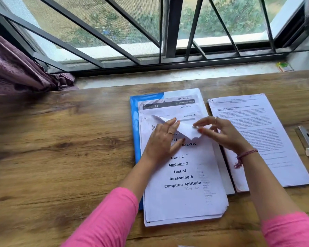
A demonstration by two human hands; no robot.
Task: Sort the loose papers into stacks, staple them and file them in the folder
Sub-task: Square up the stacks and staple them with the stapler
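A stack of printed papers (pixel 184 195) headed "Day - 2, Module - 2" lies on an open blue folder (pixel 134 132), with further sheets fanned out above it. My left hand (pixel 161 141) rests on the top sheet and holds the left side of its folded-over upper corner (pixel 181 128). My right hand (pixel 221 132) pinches the right edge of that same folded corner. A second stack of text pages (pixel 268 139) lies to the right of the folder. The metal stapler (pixel 308 140) sits at the far right of the table.
The wooden table (pixel 61 148) extends wide to the left. A barred window runs along the back, with a purple curtain (pixel 16 68) at the left and a small green and orange packet (pixel 284 66) on the sill.
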